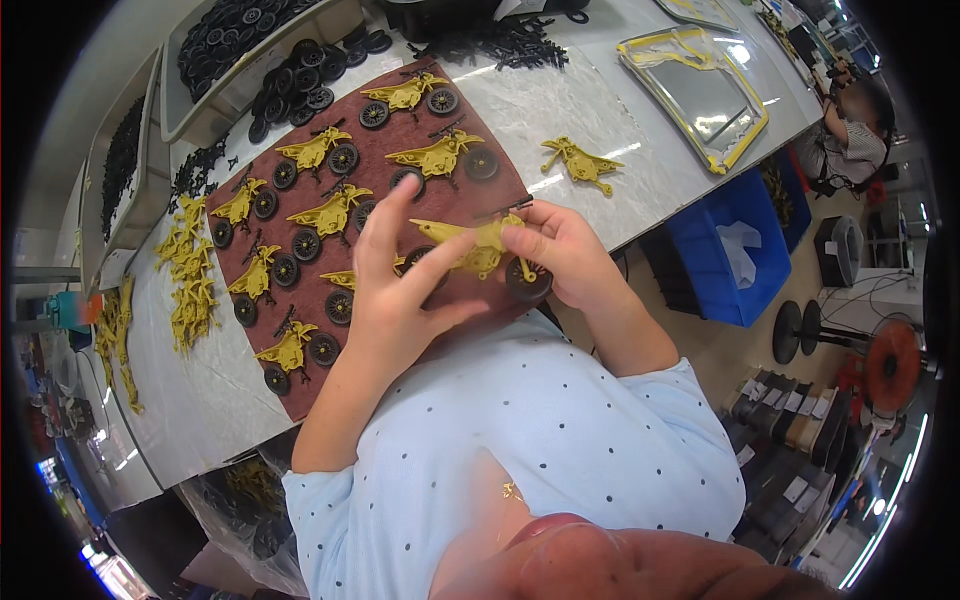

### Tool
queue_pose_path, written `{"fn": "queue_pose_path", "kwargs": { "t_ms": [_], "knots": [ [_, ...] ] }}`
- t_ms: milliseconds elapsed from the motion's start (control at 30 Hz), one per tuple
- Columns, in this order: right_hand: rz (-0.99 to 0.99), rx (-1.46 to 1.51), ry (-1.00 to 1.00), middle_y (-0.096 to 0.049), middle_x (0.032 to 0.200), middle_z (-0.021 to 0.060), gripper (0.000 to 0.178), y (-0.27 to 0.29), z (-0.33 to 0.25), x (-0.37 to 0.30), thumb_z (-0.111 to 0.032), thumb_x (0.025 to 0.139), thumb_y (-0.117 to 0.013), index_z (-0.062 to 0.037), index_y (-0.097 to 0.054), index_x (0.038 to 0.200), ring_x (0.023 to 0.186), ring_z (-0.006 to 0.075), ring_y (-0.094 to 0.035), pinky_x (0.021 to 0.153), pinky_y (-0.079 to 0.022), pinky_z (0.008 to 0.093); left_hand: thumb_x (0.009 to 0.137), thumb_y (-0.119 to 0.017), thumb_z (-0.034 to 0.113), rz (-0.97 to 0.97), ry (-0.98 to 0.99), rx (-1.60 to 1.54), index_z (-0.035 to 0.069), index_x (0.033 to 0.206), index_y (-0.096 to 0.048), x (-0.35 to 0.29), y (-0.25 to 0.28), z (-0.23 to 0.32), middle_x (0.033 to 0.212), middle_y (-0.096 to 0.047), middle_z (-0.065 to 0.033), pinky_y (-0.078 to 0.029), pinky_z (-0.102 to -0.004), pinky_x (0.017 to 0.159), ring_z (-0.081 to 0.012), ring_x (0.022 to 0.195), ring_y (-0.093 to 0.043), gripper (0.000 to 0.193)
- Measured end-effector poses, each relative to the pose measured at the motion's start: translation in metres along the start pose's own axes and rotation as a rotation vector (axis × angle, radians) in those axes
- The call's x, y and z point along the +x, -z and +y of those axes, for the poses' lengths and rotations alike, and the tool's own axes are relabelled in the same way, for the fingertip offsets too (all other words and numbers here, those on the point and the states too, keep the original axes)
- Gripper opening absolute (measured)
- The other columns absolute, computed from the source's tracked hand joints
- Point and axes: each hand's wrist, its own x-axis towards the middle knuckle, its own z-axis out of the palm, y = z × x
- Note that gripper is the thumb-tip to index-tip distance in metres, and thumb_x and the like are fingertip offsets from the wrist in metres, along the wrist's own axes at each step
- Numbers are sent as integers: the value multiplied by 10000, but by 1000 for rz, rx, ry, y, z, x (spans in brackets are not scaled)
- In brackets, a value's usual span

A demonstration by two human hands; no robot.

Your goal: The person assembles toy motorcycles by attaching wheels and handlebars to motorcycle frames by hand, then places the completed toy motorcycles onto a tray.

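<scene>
In my right hand (572,248) a yellow and black toy motorcycle (482,258) is pinched between thumb and fingers. It has a black handlebar piece on top and a black wheel at its right end. My left hand (385,275) is raised beside the toy's left end, its fingers spread apart. Its index fingertip lies close to the yellow body; I cannot tell whether they touch. Below both hands lies a brownish-red cloth (310,388), where several similar toy motorcycles (328,212) stand in rows. Part of one is hidden behind my left hand.
A lone yellow body (577,163) lies right of the cloth, yellow parts (190,280) to its left. Black wheels (300,80) are heaped behind, beside a wheel-filled bin (180,105). A yellow-edged glass panel (705,100) lies back right. Blue crates (725,265) and a seated person (855,135) are beyond.
</scene>
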Motion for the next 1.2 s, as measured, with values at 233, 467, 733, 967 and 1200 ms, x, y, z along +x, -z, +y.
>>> {"fn": "queue_pose_path", "kwargs": {
  "t_ms": [233, 467, 733, 967, 1200],
  "knots": [
    [-241, 163, -197, -630, 991, 118, 428, 7, 5, 4, -380, 968, -498, 13, -537, 1134, 746, 188, -625, 685, -516, 305, 629, -767, 140, -34, -191, 246, 109, 1050, -659, -8, -5, -8, 1111, -627, -43, -374, -402, 885, -234, 1022, -584, 436],
    [-303, 298, 14, -611, 1039, 144, 706, 5, 18, -1, -570, 934, -426, -30, -335, 1380, 768, 205, -618, 660, -515, 293, 647, -748, 101, -1, -106, 31, 89, 1031, -668, -10, -3, -7, 1009, -660, -33, -401, -349, 794, -188, 901, -622, 393],
    [-183, 274, -149, -602, 1048, 135, 444, 4, 9, -2, -320, 976, -508, -32, -399, 1296, 807, 208, -616, 686, -510, 299, 589, -742, 112, -12, -269, 219, 88, 1030, -671, -7, -5, -6, 987, -665, -24, -382, -356, 756, -181, 879, -631, 448],
    [-222, 311, -198, -625, 1002, 112, 341, 14, 13, -3, -120, 939, -546, -22, -453, 1253, 872, 193, -631, 739, -517, 298, 602, -717, 165, -33, -395, 382, 79, 975, -688, -8, -7, 2, 977, -664, -18, -353, -347, 771, -171, 891, -632, 385],
    [244, -187, 376, -636, 1007, 88, 403, 89, -40, 17, -93, 892, -608, 9, -453, 1250, 880, 134, -602, 767, -482, 256, 678, -773, 123, 14, -75, 389, 101, 1097, -673, 2, 6, 15, 1198, -609, -78, -378, -407, 931, -248, 1068, -575, 431]
  ]
}}
